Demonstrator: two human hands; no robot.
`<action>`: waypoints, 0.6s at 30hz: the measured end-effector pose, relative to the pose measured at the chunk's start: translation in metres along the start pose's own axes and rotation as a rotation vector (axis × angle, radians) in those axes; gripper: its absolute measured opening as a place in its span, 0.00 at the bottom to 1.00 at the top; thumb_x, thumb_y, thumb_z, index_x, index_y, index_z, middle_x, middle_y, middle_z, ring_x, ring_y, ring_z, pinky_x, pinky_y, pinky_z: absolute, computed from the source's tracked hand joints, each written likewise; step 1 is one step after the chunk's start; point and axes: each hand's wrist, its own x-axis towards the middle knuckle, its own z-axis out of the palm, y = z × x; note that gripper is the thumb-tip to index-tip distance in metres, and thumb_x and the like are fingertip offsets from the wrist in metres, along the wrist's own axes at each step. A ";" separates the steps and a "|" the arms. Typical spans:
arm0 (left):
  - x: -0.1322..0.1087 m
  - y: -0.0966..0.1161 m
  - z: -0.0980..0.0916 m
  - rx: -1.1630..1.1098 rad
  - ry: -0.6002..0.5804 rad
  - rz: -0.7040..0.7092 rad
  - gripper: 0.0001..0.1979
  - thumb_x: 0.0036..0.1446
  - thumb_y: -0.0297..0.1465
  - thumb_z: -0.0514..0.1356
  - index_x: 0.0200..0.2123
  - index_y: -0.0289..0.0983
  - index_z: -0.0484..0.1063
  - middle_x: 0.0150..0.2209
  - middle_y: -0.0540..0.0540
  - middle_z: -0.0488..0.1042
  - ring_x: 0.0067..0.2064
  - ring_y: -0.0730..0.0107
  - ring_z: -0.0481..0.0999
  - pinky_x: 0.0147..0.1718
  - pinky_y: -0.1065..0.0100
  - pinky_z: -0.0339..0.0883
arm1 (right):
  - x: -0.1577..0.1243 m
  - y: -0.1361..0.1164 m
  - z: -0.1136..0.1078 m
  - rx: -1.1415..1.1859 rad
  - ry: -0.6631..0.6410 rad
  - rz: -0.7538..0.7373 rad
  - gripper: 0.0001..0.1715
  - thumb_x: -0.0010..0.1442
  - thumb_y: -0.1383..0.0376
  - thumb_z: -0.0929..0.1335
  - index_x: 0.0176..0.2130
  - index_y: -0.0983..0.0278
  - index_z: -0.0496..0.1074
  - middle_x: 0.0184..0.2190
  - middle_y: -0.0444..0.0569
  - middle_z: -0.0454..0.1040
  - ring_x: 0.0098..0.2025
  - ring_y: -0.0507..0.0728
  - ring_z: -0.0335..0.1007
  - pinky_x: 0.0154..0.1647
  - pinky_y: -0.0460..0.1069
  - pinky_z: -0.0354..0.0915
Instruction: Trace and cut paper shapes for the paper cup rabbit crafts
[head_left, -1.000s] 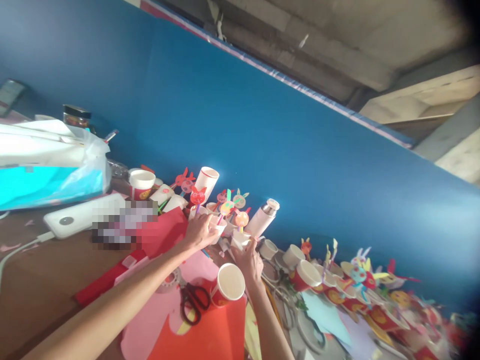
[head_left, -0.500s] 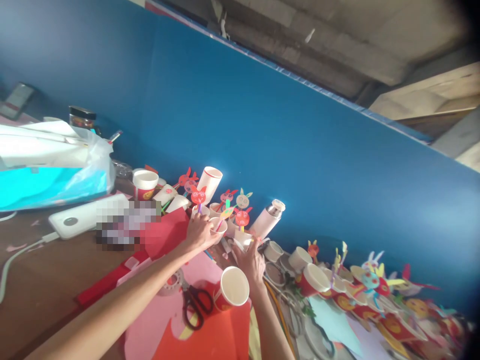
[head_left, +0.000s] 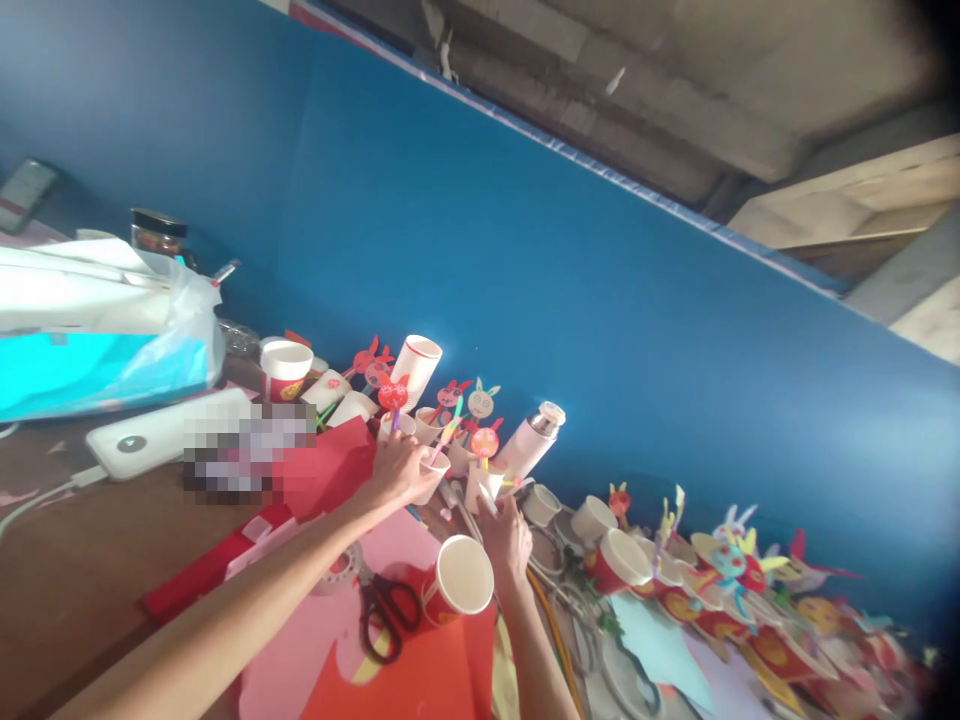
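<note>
Head view: left hand [head_left: 401, 468], fingers gripping a cup [head_left: 434, 483], its figure [head_left: 451, 424] now turned edge-on; right hand [head_left: 508, 538], fingers now pinching a white item [head_left: 487, 497] just before the second cup [head_left: 476, 482], near the flask [head_left: 525, 445]; that cup seems unheld, attention apparently passing to the item.
</note>
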 end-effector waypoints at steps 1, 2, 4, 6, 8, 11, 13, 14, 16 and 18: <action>-0.001 0.000 0.000 -0.002 0.002 0.001 0.13 0.47 0.43 0.60 0.31 0.41 0.75 0.34 0.43 0.74 0.43 0.52 0.67 0.42 0.58 0.61 | 0.000 -0.001 0.000 -0.010 -0.009 -0.013 0.20 0.60 0.48 0.58 0.33 0.59 0.68 0.32 0.49 0.78 0.38 0.60 0.74 0.34 0.49 0.63; -0.001 -0.001 0.000 -0.004 0.004 0.003 0.12 0.46 0.42 0.61 0.32 0.42 0.75 0.35 0.44 0.73 0.44 0.53 0.67 0.43 0.58 0.61 | 0.000 -0.002 -0.001 -0.019 -0.018 -0.029 0.21 0.60 0.49 0.58 0.32 0.59 0.70 0.32 0.49 0.78 0.38 0.60 0.74 0.33 0.49 0.63; -0.002 -0.001 -0.001 -0.005 0.007 0.005 0.12 0.46 0.40 0.61 0.33 0.43 0.75 0.38 0.44 0.73 0.45 0.53 0.67 0.44 0.58 0.61 | -0.002 -0.003 -0.002 -0.034 -0.039 -0.068 0.22 0.61 0.49 0.58 0.32 0.59 0.72 0.31 0.49 0.78 0.37 0.60 0.74 0.32 0.49 0.62; -0.003 -0.001 -0.003 -0.006 0.003 0.011 0.11 0.46 0.39 0.61 0.34 0.43 0.74 0.40 0.44 0.72 0.46 0.53 0.67 0.44 0.58 0.61 | -0.006 -0.004 -0.004 -0.043 -0.060 -0.111 0.21 0.60 0.49 0.59 0.33 0.58 0.73 0.31 0.49 0.78 0.35 0.59 0.74 0.30 0.48 0.62; -0.003 0.001 -0.005 -0.010 -0.004 0.020 0.11 0.47 0.37 0.61 0.35 0.42 0.73 0.41 0.44 0.72 0.46 0.52 0.66 0.44 0.57 0.61 | -0.012 -0.003 -0.005 -0.044 -0.085 -0.162 0.20 0.60 0.49 0.60 0.35 0.58 0.74 0.32 0.48 0.77 0.35 0.57 0.74 0.29 0.46 0.61; -0.003 0.003 -0.005 -0.022 -0.010 0.033 0.14 0.47 0.36 0.60 0.39 0.41 0.71 0.42 0.43 0.72 0.48 0.51 0.65 0.45 0.55 0.60 | -0.016 0.000 -0.005 -0.044 -0.134 -0.237 0.18 0.60 0.50 0.62 0.39 0.57 0.73 0.34 0.46 0.77 0.36 0.56 0.74 0.29 0.46 0.62; -0.004 0.004 -0.004 -0.031 -0.014 0.041 0.16 0.47 0.35 0.60 0.42 0.40 0.70 0.43 0.42 0.71 0.49 0.49 0.64 0.46 0.54 0.59 | -0.017 0.003 -0.004 -0.049 -0.176 -0.267 0.17 0.61 0.53 0.63 0.43 0.59 0.72 0.37 0.47 0.76 0.38 0.56 0.73 0.33 0.47 0.64; -0.004 0.004 -0.002 -0.035 -0.015 0.046 0.17 0.47 0.35 0.60 0.42 0.40 0.70 0.43 0.41 0.71 0.50 0.49 0.64 0.46 0.54 0.59 | -0.016 0.005 -0.005 -0.053 -0.198 -0.274 0.17 0.61 0.54 0.63 0.44 0.61 0.71 0.38 0.47 0.75 0.39 0.56 0.72 0.35 0.49 0.65; -0.004 0.003 0.000 -0.043 -0.019 0.060 0.16 0.47 0.34 0.59 0.42 0.40 0.70 0.43 0.41 0.71 0.50 0.49 0.64 0.46 0.54 0.59 | -0.015 0.010 -0.006 -0.060 -0.239 -0.285 0.17 0.62 0.56 0.63 0.45 0.65 0.70 0.39 0.49 0.74 0.39 0.55 0.72 0.38 0.53 0.67; -0.004 0.002 0.003 -0.048 -0.023 0.076 0.16 0.48 0.33 0.59 0.42 0.40 0.70 0.43 0.41 0.71 0.49 0.50 0.64 0.46 0.55 0.59 | -0.015 0.015 -0.010 -0.063 -0.271 -0.296 0.17 0.62 0.57 0.64 0.44 0.66 0.70 0.39 0.49 0.74 0.40 0.55 0.71 0.41 0.54 0.67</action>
